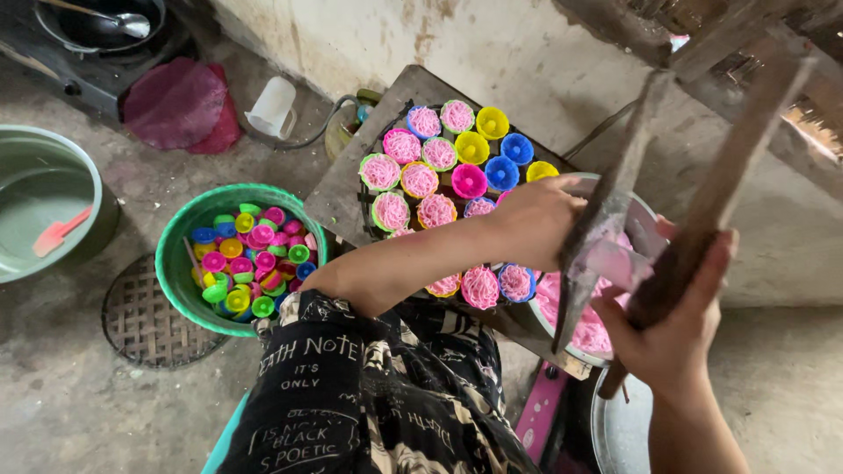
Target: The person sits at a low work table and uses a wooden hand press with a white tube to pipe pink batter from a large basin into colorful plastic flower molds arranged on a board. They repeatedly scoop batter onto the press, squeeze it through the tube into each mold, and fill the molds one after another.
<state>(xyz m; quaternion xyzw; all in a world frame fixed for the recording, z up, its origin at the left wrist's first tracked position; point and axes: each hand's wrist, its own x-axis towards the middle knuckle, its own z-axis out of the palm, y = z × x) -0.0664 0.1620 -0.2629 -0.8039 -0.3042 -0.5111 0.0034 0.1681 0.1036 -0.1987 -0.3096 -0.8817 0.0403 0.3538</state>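
Observation:
My right hand (672, 329) grips the lower end of a long two-armed wooden press (702, 189) that slants up to the top right. Pink dough (606, 259) shows between its arms. My left hand (536, 219) reaches across to the press's near arm, above a metal bowl (648, 226) holding pink dough. Behind my left arm, a dark tray (347, 189) carries several small coloured cups (470, 149), many filled with pink noodle nests (420, 180).
A green basin (176, 254) of empty coloured cups stands on the floor at left, on a woven mat (140, 325). A grey tub (53, 197) with a pink spatula is far left. A white jug (272, 107), a pan and a wall lie beyond.

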